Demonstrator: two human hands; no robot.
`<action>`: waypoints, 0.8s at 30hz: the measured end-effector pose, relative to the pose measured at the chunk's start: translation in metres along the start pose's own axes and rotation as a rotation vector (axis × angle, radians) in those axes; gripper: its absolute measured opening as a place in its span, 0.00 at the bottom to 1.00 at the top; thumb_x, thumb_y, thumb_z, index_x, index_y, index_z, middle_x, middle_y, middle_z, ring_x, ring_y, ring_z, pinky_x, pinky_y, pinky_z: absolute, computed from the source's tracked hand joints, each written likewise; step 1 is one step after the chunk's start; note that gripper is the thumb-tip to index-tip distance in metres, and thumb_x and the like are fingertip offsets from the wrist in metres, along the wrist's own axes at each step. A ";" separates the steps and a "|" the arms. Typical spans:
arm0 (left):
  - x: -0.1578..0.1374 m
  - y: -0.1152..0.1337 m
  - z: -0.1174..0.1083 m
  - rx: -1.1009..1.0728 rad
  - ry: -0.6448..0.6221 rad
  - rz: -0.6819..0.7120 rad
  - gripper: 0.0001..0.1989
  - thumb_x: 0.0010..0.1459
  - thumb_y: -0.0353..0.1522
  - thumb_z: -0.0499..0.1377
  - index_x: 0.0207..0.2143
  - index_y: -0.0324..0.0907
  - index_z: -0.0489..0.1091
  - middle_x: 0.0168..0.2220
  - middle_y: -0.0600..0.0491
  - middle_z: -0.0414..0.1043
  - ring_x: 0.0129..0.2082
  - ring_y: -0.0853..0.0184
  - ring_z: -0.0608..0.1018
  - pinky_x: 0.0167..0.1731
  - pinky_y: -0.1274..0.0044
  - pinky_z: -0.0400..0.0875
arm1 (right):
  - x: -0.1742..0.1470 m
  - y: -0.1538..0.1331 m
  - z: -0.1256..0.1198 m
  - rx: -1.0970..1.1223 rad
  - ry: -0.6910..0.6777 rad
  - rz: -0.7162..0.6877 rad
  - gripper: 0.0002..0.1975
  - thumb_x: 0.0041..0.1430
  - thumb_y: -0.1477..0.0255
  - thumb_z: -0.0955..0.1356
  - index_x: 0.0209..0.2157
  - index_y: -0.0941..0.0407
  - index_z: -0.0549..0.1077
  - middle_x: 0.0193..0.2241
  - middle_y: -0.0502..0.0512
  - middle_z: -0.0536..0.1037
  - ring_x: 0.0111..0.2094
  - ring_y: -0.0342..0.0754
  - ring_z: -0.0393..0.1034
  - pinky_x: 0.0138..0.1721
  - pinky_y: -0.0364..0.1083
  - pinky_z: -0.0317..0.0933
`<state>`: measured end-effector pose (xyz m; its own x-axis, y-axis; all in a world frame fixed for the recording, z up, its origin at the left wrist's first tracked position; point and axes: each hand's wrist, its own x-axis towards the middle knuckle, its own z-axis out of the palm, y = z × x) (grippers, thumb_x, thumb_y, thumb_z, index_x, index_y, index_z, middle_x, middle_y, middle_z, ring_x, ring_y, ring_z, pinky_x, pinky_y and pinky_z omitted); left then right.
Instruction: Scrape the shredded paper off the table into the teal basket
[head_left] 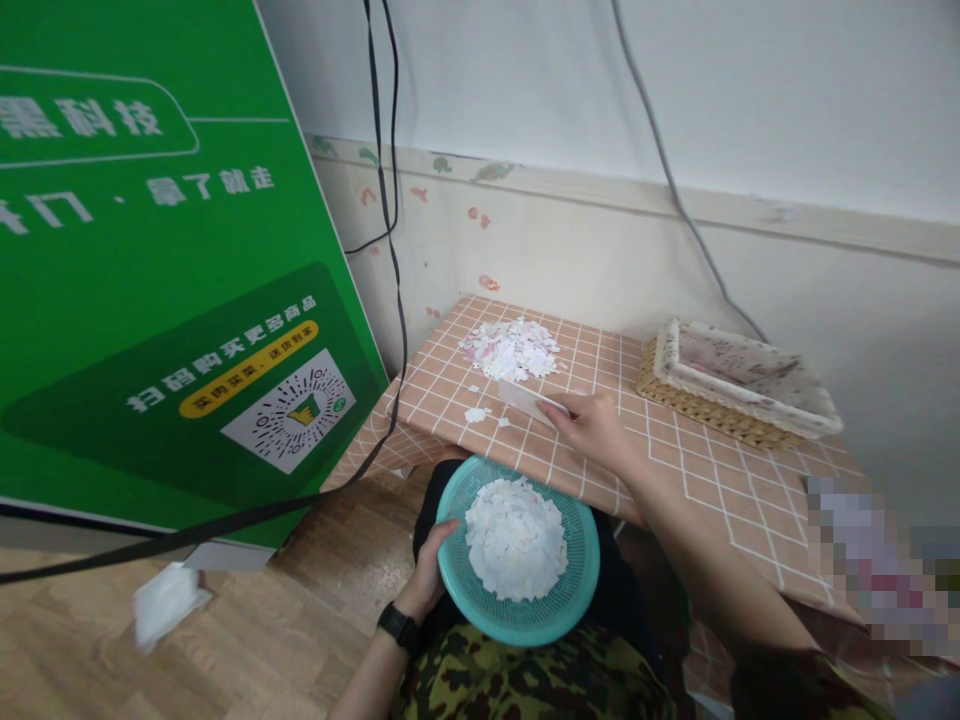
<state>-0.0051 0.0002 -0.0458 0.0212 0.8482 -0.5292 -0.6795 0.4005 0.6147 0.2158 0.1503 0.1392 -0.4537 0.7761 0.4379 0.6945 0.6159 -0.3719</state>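
Note:
My left hand (430, 562) grips the left rim of a round turquoise plastic basket (459, 600), which rests on my lap below the table edge. Inside it lies a heap of small white paper scraps (516, 540). Over the table, my right hand (589, 428) pinches a flat white card (525, 398), its far end close to the tabletop. Just beyond the card is a pile of torn paper bits (511, 348), mostly white with some pinkish ones. A few loose scraps (477, 415) lie between the pile and the table's front edge.
A checked brown cloth covers the table (600, 365). At its back right stands a lined wicker basket (739, 385). A large green panel (150, 300) rises on the left, with a black cable (394, 300) hanging beside it. White crumpled paper (169, 605) lies on the floor.

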 end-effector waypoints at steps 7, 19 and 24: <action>0.003 -0.003 -0.003 0.000 -0.046 -0.006 0.15 0.49 0.38 0.60 0.34 0.34 0.76 0.28 0.47 0.79 0.26 0.60 0.77 0.36 0.68 0.69 | 0.002 0.000 -0.010 -0.043 0.080 0.018 0.16 0.62 0.63 0.61 0.34 0.54 0.78 0.22 0.52 0.78 0.20 0.43 0.68 0.23 0.42 0.54; 0.001 0.000 0.001 -0.020 -0.042 -0.011 0.15 0.49 0.37 0.60 0.33 0.33 0.76 0.27 0.47 0.79 0.27 0.60 0.77 0.37 0.69 0.68 | -0.013 -0.034 0.044 -0.041 -0.081 -0.194 0.16 0.64 0.71 0.58 0.50 0.57 0.69 0.40 0.60 0.78 0.38 0.48 0.73 0.37 0.45 0.62; 0.002 -0.001 0.000 -0.022 -0.033 -0.010 0.15 0.48 0.37 0.60 0.34 0.33 0.75 0.31 0.46 0.79 0.30 0.59 0.78 0.38 0.69 0.68 | -0.013 -0.014 0.034 -0.148 -0.042 -0.125 0.15 0.63 0.71 0.59 0.46 0.58 0.71 0.34 0.58 0.79 0.30 0.46 0.72 0.32 0.43 0.60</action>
<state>-0.0043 0.0014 -0.0477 0.0520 0.8556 -0.5151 -0.6954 0.4012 0.5962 0.1934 0.1360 0.1110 -0.5624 0.7016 0.4376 0.7045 0.6837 -0.1906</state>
